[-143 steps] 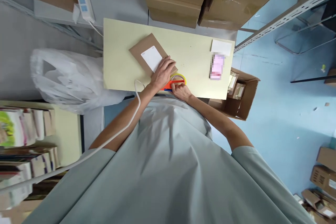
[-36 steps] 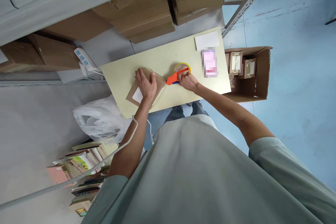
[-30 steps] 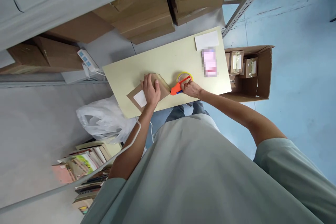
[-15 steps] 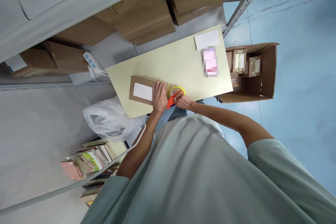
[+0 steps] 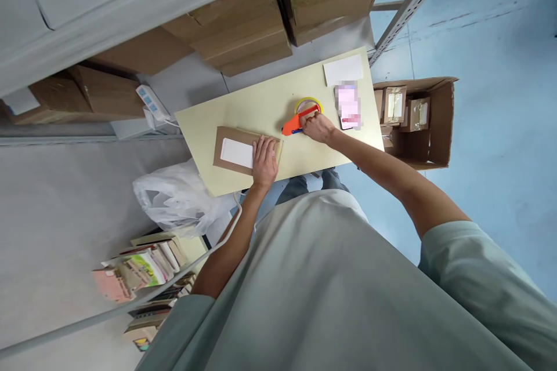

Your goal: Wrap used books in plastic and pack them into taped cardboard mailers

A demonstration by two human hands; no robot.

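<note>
A small brown cardboard box (image 5: 240, 134) with a white label (image 5: 236, 152) lies on the pale yellow table (image 5: 256, 109). My left hand (image 5: 265, 162) rests on the box's right end, its fingers stretched flat across the top. To the right, my right hand (image 5: 319, 127) is closed around an orange tape dispenser (image 5: 292, 125), which carries a yellow-edged tape roll (image 5: 308, 98). The dispenser is over the table, up and right of the box and apart from it. My fingers partly cover its handle.
At the table's right end lie a white paper (image 5: 343, 70) and a blurred-out phone (image 5: 347, 105). Beyond stands an open carton (image 5: 439, 127) with small boxes inside. Large cartons (image 5: 243, 17) line the shelf behind. A white plastic bag (image 5: 174, 194), power strip (image 5: 152, 102) and books (image 5: 148, 266) are at left.
My right hand has moved the tape dispenser up and to the right, away from the box's right end and the near table edge. My left hand has stayed on the box.
</note>
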